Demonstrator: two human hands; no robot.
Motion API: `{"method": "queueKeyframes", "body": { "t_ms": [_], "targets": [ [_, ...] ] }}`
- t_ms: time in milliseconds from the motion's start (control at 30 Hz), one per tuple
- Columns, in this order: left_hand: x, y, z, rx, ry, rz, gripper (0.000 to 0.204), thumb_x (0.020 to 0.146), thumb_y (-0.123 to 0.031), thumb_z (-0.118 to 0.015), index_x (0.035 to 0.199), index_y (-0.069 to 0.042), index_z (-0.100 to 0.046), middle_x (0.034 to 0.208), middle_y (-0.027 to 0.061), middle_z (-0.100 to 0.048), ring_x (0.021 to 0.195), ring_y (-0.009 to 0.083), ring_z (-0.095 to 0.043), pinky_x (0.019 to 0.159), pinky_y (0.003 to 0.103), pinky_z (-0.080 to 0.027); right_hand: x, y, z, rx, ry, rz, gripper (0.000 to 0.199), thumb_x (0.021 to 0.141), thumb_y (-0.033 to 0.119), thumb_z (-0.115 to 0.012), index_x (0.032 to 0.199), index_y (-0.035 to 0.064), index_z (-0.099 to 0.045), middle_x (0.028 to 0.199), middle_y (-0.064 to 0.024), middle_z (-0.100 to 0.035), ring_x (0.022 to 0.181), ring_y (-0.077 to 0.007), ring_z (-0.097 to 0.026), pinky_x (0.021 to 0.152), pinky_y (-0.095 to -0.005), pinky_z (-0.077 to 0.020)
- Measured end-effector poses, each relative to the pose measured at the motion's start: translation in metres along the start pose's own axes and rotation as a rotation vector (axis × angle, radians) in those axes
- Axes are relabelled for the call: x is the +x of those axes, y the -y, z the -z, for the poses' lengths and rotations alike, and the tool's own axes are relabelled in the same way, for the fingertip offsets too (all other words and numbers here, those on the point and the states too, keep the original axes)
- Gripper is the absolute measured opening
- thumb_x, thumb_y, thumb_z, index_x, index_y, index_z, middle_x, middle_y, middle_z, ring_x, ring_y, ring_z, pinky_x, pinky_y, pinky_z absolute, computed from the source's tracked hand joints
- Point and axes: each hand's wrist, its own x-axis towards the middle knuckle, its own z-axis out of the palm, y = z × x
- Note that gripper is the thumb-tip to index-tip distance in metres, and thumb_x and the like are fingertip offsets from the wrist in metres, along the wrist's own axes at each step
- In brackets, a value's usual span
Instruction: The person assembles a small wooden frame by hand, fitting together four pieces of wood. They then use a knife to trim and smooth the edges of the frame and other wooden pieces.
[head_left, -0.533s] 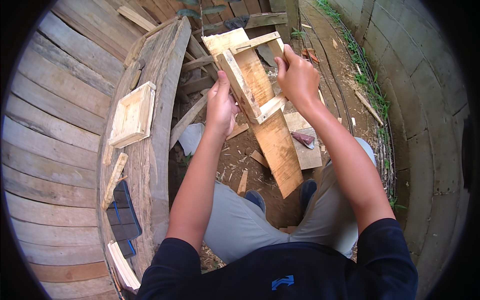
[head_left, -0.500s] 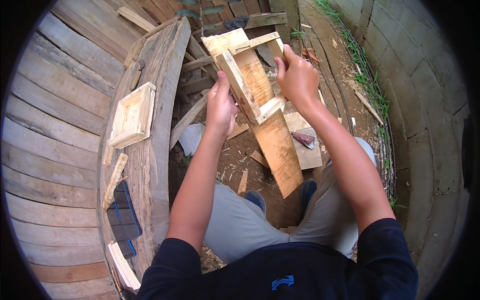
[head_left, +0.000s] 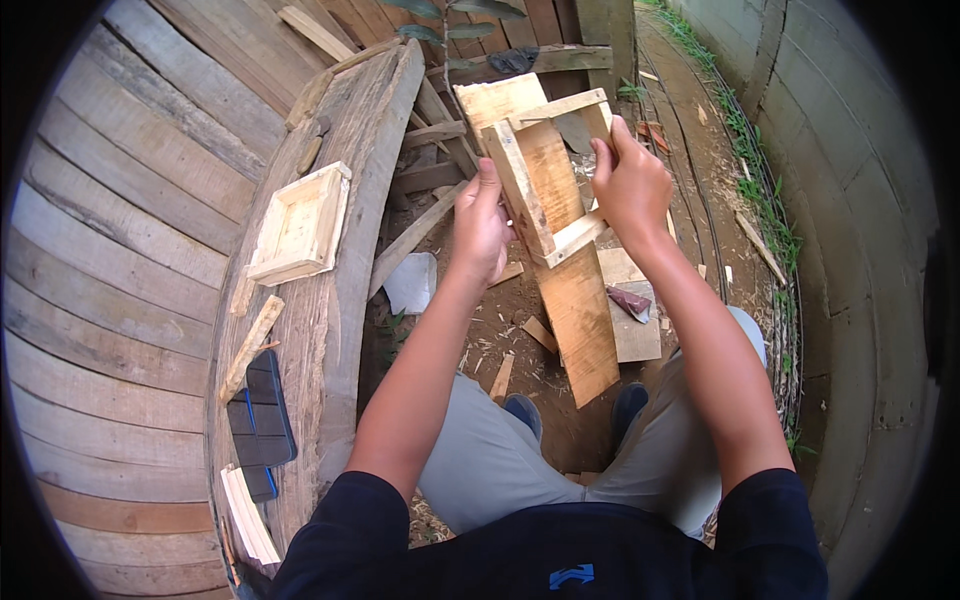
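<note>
In both hands, above my knees, I hold a small rectangular wooden frame (head_left: 521, 192) made of narrow strips. My left hand (head_left: 482, 225) closes on its left side, thumb up along the strip, the other fingers partly hidden. My right hand (head_left: 636, 190) grips the right side from above, covering most of that strip. Behind the frame a long, rough plank (head_left: 580, 345) slants down toward my feet and shows through the opening. Whether the plank touches the frame or my left fingers, I cannot tell.
On the thick timber bench (head_left: 335, 235) at left lie a shallow wooden box (head_left: 298, 228), a wood strip (head_left: 250, 348), a dark phone-like object (head_left: 264, 415) and pale strips (head_left: 248, 515). Offcuts and a board (head_left: 638, 335) lie on the ground. A grey wall (head_left: 850, 250) stands at right.
My view has shifted, so the whole scene sits farther right and lower. Both hands keep their hold on the frame, with little other visible change.
</note>
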Motion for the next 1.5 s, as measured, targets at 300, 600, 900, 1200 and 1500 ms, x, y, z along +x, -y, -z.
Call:
{"method": "queueKeyframes", "body": {
  "t_ms": [300, 600, 900, 1200, 1500],
  "targets": [
    [-0.005, -0.007, 0.001, 0.005, 0.032, -0.008, 0.059, 0.108, -0.052, -0.042, 0.134, -0.001, -0.055, 0.122, 0.0114, -0.068, 0.107, 0.0190, -0.069, 0.080, 0.039, -0.063, -0.003, -0.004, -0.010, 0.036, -0.118, 0.065, 0.034, 0.094, 0.022, -0.068, 0.126, 0.0087, -0.067, 0.095, -0.0112, -0.076, 0.078, -0.0327, -0.074, 0.063, -0.0428, -0.0585],
    [-0.001, -0.002, 0.001, 0.027, -0.001, -0.052, 0.057, 0.111, -0.048, -0.035, 0.138, 0.000, -0.050, 0.124, 0.0157, -0.067, 0.103, 0.0234, -0.072, 0.073, 0.041, -0.066, -0.003, 0.001, -0.006, 0.063, -0.105, 0.015, 0.035, 0.094, 0.022, -0.071, 0.125, 0.0057, -0.071, 0.093, -0.0148, -0.076, 0.079, -0.0331, -0.074, 0.066, -0.0413, -0.0565],
    [-0.001, 0.000, 0.002, 0.037, -0.003, -0.065, 0.057, 0.111, -0.048, -0.034, 0.139, 0.000, -0.048, 0.127, 0.0165, -0.065, 0.105, 0.0251, -0.072, 0.075, 0.041, -0.066, -0.003, 0.001, -0.006, 0.070, -0.102, 0.020, 0.035, 0.094, 0.022, -0.070, 0.125, 0.0066, -0.070, 0.094, -0.0140, -0.076, 0.081, -0.0329, -0.074, 0.067, -0.0413, -0.0571],
    [-0.002, 0.000, 0.002, 0.043, -0.034, -0.045, 0.058, 0.111, -0.048, -0.032, 0.140, -0.001, -0.048, 0.129, 0.0171, -0.063, 0.112, 0.0268, -0.069, 0.083, 0.045, -0.064, -0.004, 0.000, -0.007, 0.070, -0.100, 0.027, 0.034, 0.094, 0.021, -0.070, 0.125, 0.0079, -0.070, 0.095, -0.0139, -0.076, 0.081, -0.0327, -0.074, 0.067, -0.0416, -0.0574],
    [-0.001, 0.000, 0.002, 0.060, -0.020, -0.018, 0.058, 0.111, -0.048, -0.033, 0.141, -0.001, -0.047, 0.129, 0.0175, -0.064, 0.111, 0.0276, -0.069, 0.083, 0.046, -0.064, -0.005, -0.005, -0.010, 0.034, -0.116, 0.059, 0.032, 0.094, 0.023, -0.069, 0.123, 0.0094, -0.069, 0.091, -0.0113, -0.076, 0.077, -0.0333, -0.074, 0.063, -0.0430, -0.0573]
  ]
}}
